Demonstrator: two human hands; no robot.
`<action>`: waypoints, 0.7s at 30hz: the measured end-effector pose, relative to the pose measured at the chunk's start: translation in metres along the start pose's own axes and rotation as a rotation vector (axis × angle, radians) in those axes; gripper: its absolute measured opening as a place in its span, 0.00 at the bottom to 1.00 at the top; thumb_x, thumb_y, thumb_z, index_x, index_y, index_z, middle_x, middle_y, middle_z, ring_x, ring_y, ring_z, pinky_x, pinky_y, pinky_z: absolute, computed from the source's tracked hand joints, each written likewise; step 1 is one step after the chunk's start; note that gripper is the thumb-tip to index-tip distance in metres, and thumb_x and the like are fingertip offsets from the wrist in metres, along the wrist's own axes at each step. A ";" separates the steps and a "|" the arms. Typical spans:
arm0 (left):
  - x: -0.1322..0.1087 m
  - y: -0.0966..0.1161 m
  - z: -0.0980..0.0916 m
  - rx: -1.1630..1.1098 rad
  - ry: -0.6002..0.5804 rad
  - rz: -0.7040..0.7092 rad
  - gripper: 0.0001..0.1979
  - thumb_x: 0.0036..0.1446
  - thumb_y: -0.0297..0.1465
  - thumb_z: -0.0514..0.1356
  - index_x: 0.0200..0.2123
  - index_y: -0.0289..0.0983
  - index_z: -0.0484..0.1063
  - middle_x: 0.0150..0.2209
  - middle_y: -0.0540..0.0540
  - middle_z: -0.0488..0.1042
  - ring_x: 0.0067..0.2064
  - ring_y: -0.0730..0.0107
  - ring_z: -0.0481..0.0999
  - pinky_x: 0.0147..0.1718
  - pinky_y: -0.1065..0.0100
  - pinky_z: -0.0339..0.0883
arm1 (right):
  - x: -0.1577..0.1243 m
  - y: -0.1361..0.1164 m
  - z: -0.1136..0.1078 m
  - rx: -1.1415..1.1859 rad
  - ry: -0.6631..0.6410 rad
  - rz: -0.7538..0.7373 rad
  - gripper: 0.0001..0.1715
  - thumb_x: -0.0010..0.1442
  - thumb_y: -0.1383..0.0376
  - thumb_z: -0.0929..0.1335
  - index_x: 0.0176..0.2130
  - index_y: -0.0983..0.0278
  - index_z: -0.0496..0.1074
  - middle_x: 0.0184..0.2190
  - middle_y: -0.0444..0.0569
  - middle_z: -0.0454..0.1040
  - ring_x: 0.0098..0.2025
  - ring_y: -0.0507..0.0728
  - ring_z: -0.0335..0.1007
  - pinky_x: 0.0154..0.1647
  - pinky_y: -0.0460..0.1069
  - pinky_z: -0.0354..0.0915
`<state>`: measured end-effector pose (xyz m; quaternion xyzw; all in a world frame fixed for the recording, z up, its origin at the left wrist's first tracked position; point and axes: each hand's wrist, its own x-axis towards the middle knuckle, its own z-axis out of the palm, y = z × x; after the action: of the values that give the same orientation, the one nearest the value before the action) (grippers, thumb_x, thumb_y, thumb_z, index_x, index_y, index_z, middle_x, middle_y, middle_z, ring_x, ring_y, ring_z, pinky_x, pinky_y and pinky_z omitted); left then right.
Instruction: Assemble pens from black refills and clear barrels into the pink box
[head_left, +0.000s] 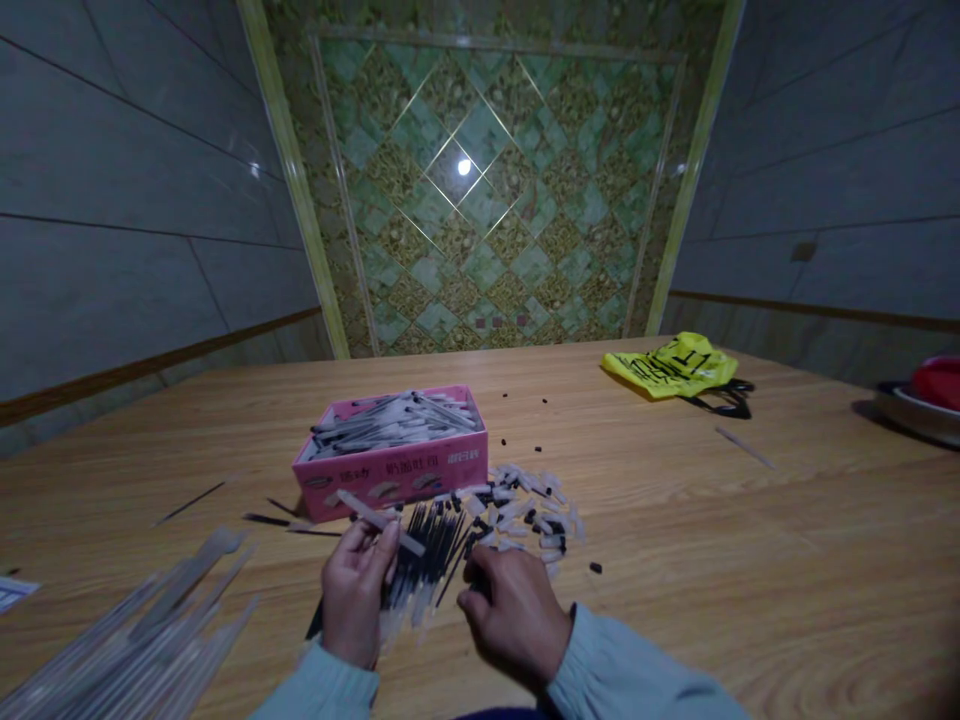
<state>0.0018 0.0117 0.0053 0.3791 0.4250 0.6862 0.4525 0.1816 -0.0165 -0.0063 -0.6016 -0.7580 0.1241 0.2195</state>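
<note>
My left hand (358,590) is closed around a clear pen barrel (379,520) that sticks out up and to the left, near the front of a pink cardboard box (390,478). My right hand (510,610) rests curled on the wooden table (675,530), its fingertips pinched at the edge of a bundle of black ink refills (431,545); what it pinches is too small to name. Beyond the refills lies a scatter of small clear and black pen caps (525,500). The pink box is full of assembled pens (397,418).
A pile of clear pen barrels (142,630) lies at the near left. Loose refills (187,500) sit left of the box. A yellow plastic bag (671,365) lies at the far right, and a metal bowl with something red (926,405) stands at the right edge.
</note>
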 end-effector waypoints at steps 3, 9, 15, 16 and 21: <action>0.001 0.001 0.000 -0.012 -0.001 -0.004 0.17 0.44 0.35 0.68 0.38 0.34 0.73 0.26 0.50 0.74 0.27 0.74 0.72 0.25 0.76 0.65 | 0.002 -0.001 -0.003 0.010 0.038 -0.032 0.06 0.56 0.64 0.66 0.35 0.62 0.71 0.30 0.47 0.74 0.35 0.56 0.70 0.32 0.47 0.53; 0.003 -0.003 0.002 -0.060 -0.016 -0.049 0.19 0.41 0.36 0.69 0.37 0.35 0.73 0.34 0.46 0.77 0.36 0.65 0.76 0.34 0.70 0.68 | 0.019 -0.014 -0.017 -0.065 0.034 -0.271 0.09 0.59 0.68 0.63 0.38 0.62 0.72 0.39 0.48 0.70 0.38 0.54 0.67 0.33 0.45 0.54; 0.004 -0.003 0.001 -0.086 0.000 -0.058 0.19 0.40 0.36 0.69 0.36 0.35 0.74 0.31 0.48 0.76 0.31 0.70 0.74 0.28 0.73 0.64 | 0.037 -0.026 -0.020 -0.189 -0.154 -0.449 0.09 0.53 0.68 0.68 0.37 0.60 0.74 0.37 0.45 0.69 0.37 0.54 0.67 0.29 0.46 0.52; 0.004 -0.003 0.001 -0.092 0.004 -0.055 0.18 0.41 0.36 0.69 0.36 0.35 0.73 0.27 0.51 0.74 0.27 0.74 0.71 0.24 0.75 0.61 | 0.038 -0.027 -0.018 -0.186 -0.162 -0.459 0.09 0.53 0.68 0.68 0.37 0.60 0.75 0.37 0.45 0.69 0.36 0.54 0.67 0.28 0.46 0.51; 0.006 0.000 0.000 -0.190 0.018 -0.100 0.13 0.45 0.35 0.67 0.31 0.35 0.71 0.20 0.56 0.64 0.19 0.83 0.56 0.16 0.78 0.50 | 0.033 -0.022 -0.010 -0.125 -0.117 -0.526 0.05 0.57 0.68 0.66 0.33 0.62 0.73 0.36 0.45 0.69 0.37 0.53 0.65 0.30 0.46 0.51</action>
<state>0.0003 0.0175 0.0058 0.3064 0.3805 0.7033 0.5164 0.1613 0.0092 0.0183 -0.3884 -0.9057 0.0505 0.1624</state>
